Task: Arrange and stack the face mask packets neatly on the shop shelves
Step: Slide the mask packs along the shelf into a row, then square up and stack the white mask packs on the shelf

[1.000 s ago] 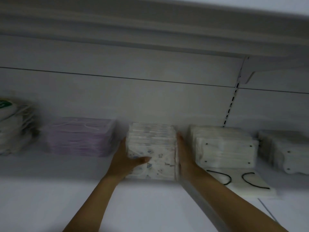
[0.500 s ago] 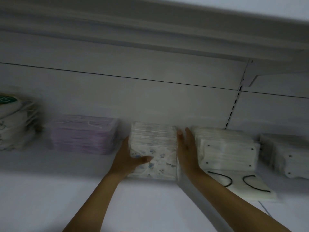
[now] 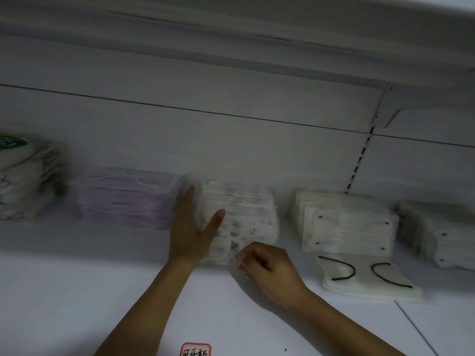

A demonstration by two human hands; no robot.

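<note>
Left hand (image 3: 191, 228) flat against printed mask stack (image 3: 244, 217); right hand (image 3: 270, 269) pinching its front edge.

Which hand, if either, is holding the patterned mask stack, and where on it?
The left hand presses flat against the patterned mask stack on its left side. Whether the curled right hand pinches its front bottom corner cannot be told.

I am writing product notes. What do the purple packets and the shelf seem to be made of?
The purple packets look like soft non-woven mask fabric, perhaps in clear film: thin stacked layers and pale ear loops show on top. The shelf looks like painted metal with a smooth matte white surface, though the dim light leaves this uncertain.
</note>
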